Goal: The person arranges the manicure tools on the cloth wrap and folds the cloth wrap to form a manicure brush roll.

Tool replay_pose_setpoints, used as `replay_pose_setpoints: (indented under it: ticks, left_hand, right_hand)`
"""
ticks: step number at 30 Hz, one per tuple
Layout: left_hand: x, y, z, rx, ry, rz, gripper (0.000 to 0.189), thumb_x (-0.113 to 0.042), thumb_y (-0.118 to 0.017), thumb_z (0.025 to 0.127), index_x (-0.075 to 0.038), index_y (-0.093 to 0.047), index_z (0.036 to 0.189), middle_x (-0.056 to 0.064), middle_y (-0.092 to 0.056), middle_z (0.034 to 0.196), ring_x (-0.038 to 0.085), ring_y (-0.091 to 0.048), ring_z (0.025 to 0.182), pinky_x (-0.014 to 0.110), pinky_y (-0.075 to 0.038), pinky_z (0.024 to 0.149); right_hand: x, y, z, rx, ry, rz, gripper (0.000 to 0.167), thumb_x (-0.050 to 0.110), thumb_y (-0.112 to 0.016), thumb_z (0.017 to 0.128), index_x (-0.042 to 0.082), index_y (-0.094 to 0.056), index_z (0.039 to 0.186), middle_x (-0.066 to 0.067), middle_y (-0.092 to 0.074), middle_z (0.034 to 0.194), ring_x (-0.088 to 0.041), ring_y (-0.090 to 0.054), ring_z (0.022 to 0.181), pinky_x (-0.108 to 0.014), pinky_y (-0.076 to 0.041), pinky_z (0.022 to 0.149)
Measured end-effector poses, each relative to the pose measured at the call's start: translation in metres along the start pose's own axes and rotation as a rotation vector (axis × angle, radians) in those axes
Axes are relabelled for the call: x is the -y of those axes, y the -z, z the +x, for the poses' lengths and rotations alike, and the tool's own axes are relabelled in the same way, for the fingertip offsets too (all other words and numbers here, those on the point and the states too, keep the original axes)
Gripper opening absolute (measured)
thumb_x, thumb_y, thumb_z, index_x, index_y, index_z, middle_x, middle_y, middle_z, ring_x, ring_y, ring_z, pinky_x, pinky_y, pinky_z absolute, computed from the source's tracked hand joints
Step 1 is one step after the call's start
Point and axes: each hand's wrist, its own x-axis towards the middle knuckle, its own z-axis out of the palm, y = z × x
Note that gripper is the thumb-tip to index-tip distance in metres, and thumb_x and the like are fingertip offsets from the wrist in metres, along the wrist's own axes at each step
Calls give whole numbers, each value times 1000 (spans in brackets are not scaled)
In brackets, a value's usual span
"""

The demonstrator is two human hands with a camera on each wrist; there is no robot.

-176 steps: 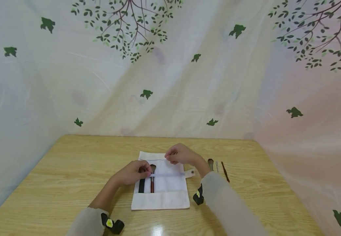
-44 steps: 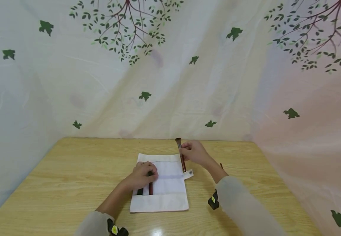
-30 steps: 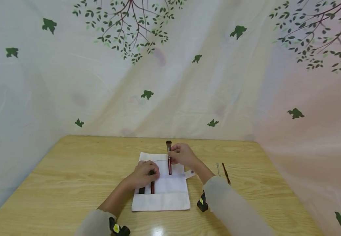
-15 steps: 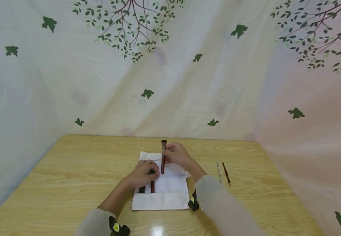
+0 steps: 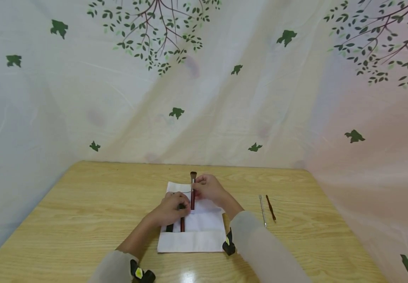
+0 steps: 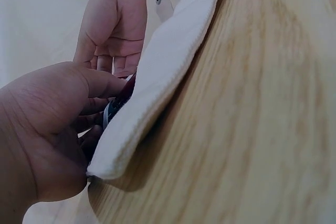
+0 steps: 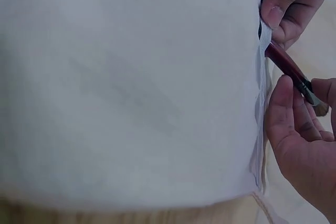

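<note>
A white fabric brush roll (image 5: 191, 241) lies unrolled on the table. My right hand (image 5: 209, 188) pinches a makeup brush (image 5: 193, 198) with a dark red handle, bristles up, over the roll's upper part. In the right wrist view, the handle end of that brush (image 7: 286, 64) is at the white elastic band (image 7: 266, 36). My left hand (image 5: 171, 208) pinches this band between thumb and fingers. Below the left hand shows another red-handled brush (image 5: 182, 225), its upper part largely covered by the fingers. Left of it lies a black strip-like item (image 5: 169, 228), its top hidden.
To the right on the wooden table (image 5: 306, 236) lie a thin silvery tool (image 5: 262, 210) and a slim reddish-brown tool (image 5: 271, 208). A snap strap (image 6: 164, 3) sticks out from the roll's side. A printed cloth (image 5: 204, 90) hangs behind the table.
The right hand has picked up the makeup brush from the table's right side, carried it left over the roll and lowered it beside the left hand. The left hand has shifted slightly right.
</note>
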Motion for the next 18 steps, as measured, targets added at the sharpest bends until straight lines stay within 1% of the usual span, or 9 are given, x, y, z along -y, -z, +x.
replay_pose_setpoints:
  ticks: [5,8,10,13,15,18]
  left_hand:
    - [1,0,0,-1,-5,11,15,-18,-67,97,-24,-69,84,-2,-62,116,29,-42,114,55,-30,93]
    - [1,0,0,-3,-19,21,15,-17,-67,97,-23,-69,84,-2,-62,115,29,-42,114,55,-31,92]
    - [2,1,-1,-1,-31,24,15,-17,-67,97,-23,-69,84,-2,-62,116,28,-43,114,54,-31,92]
    - [2,1,-1,0,-46,24,15,-17,-66,98,-24,-69,84,-2,-62,116,28,-43,115,55,-31,93]
    - [3,1,-1,2,-46,19,16,-18,-65,99,-24,-69,85,-2,-62,117,28,-42,115,55,-30,93]
    - [3,1,-1,5,-38,12,16,-18,-65,100,-24,-69,85,-3,-61,117,27,-42,114,54,-30,93]
  right_hand:
    - [-4,-1,2,18,-28,0,22,6,-66,98,-6,-57,114,-11,-66,92,-16,-64,67,-27,-57,63]
    - [-5,-1,2,25,-57,-9,22,7,-67,98,-5,-57,114,-11,-67,93,-16,-65,68,-26,-57,62]
    - [-5,-2,1,28,-71,-20,22,7,-67,98,-4,-58,115,-12,-68,94,-16,-65,69,-26,-57,64]
    - [-2,-2,-2,29,-69,-53,22,7,-67,98,-5,-59,114,-13,-68,94,-16,-65,70,-28,-58,66]
    - [-1,-1,-5,29,-65,-78,19,6,-67,98,-6,-61,111,-13,-68,92,-16,-65,70,-28,-58,67]
    - [0,0,-7,32,-70,-103,11,5,-67,98,-4,-63,103,-10,-67,87,-15,-65,68,-26,-57,65]
